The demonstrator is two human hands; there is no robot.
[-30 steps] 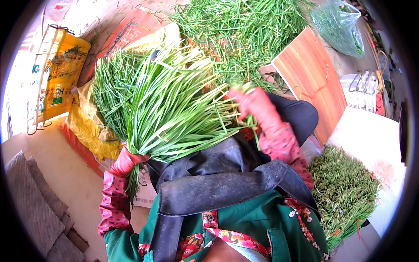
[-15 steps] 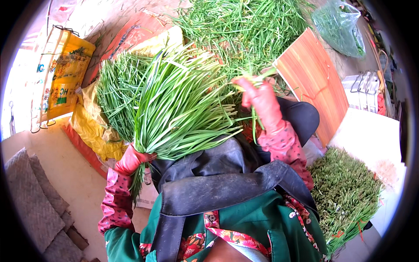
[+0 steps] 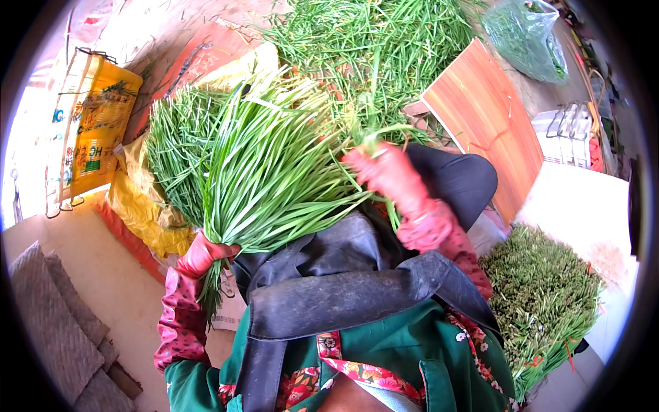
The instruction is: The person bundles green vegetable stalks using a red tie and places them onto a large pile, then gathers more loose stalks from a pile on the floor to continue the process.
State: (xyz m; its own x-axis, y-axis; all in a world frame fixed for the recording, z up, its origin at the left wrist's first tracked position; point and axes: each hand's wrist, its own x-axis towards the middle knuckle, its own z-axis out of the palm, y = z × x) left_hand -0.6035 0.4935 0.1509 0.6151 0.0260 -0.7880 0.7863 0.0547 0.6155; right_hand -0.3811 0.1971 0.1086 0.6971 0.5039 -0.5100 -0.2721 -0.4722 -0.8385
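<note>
My left hand (image 3: 206, 254), in a red glove, is closed round the gathered end of a big bunch of garlic chives (image 3: 274, 168). The long flat leaves fan up and to the right over my dark apron, and darker ends poke out below the fist. My right hand (image 3: 388, 175), also red-gloved, is closed on a few loose chive leaves (image 3: 392, 214), just right of the bunch's spread tips. It is somewhat blurred. Behind my left hand's bunch lies another thick stack of chives (image 3: 180, 151).
Loose chives (image 3: 384, 51) heap at the far side. An orange wood-grain board (image 3: 491, 127) leans at the right, near a clear bag of greens (image 3: 527, 41). Banded chives (image 3: 542, 295) lie at the near right. A yellow crate (image 3: 103, 127) and grey mats (image 3: 55, 329) are leftward.
My right hand has moved left and slightly down toward the bunch, still with leaves in it. My left hand keeps its hold almost in place. The whole view has shifted slightly.
</note>
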